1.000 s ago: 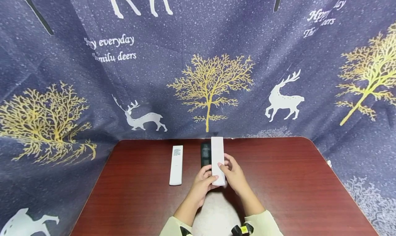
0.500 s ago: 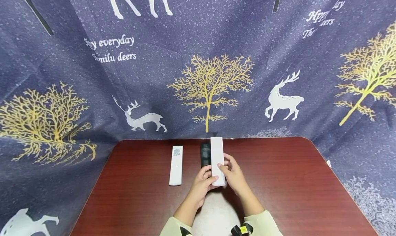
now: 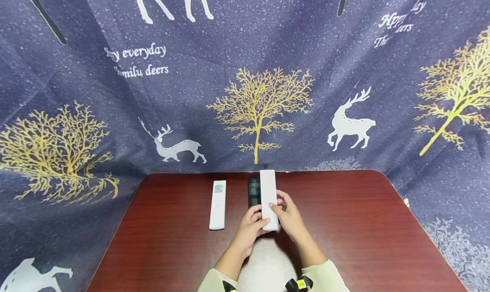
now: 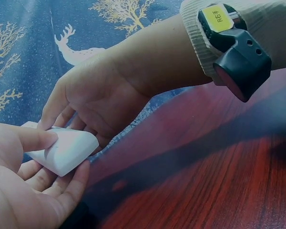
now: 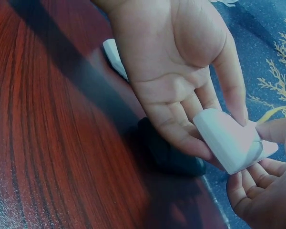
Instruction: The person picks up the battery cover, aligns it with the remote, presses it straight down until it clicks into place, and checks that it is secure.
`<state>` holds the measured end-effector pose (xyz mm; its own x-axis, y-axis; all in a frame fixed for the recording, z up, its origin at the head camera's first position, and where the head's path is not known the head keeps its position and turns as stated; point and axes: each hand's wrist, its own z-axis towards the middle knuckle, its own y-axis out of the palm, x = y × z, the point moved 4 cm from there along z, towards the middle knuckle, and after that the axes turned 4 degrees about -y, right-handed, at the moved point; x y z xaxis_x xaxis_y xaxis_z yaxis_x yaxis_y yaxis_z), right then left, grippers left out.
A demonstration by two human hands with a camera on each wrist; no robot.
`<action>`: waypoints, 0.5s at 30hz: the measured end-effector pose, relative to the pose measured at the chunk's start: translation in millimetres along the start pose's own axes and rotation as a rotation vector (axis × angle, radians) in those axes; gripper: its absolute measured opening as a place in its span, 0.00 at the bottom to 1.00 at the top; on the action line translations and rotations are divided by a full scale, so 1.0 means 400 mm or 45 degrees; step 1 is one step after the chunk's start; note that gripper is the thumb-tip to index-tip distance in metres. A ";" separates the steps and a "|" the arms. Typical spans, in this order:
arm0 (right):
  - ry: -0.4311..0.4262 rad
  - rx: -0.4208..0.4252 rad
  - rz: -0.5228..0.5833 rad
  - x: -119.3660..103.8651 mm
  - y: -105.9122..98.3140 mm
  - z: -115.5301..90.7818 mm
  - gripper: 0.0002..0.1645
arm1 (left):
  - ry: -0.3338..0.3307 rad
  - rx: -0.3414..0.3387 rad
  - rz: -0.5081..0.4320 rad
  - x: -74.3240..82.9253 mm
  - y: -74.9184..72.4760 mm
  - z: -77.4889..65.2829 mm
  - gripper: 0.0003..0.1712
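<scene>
Both of my hands hold a long white remote control, its plain face toward me and its far end pointing at the back of the table. My left hand grips the near end from the left, thumb on top and fingers curled underneath. From the right, my right hand pinches its edge, thumb on the upper face and fingers behind. In the left wrist view the remote's rounded near end shows between both hands. A dark, long object lies just behind on the table, partly covered by the remote and left fingers.
Another white remote control, with a printed label at its far end, lies on the left of the red-brown wooden table. A dark blue cloth with deer and trees hangs behind the table's back edge. Both wrists wear small black devices.
The far end of the held remote has drifted very slightly to the left. Both hands keep the same hold, and the things on the table stay where they were.
</scene>
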<state>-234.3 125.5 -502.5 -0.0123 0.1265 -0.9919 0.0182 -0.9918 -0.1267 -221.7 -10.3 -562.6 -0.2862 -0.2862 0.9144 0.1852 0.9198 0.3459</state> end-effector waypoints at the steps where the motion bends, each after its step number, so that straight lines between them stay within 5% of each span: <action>1: -0.002 -0.001 0.000 0.000 0.001 0.000 0.31 | -0.002 0.000 0.001 0.000 0.000 0.000 0.32; 15: -0.009 0.015 0.026 0.088 0.003 0.036 0.32 | -0.010 -0.003 0.000 0.002 -0.002 -0.003 0.32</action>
<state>-249.2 128.5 -537.5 -0.0192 0.1064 -0.9941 0.0067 -0.9943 -0.1065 -221.0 -11.6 -562.0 -0.2932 -0.2840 0.9129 0.1877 0.9192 0.3462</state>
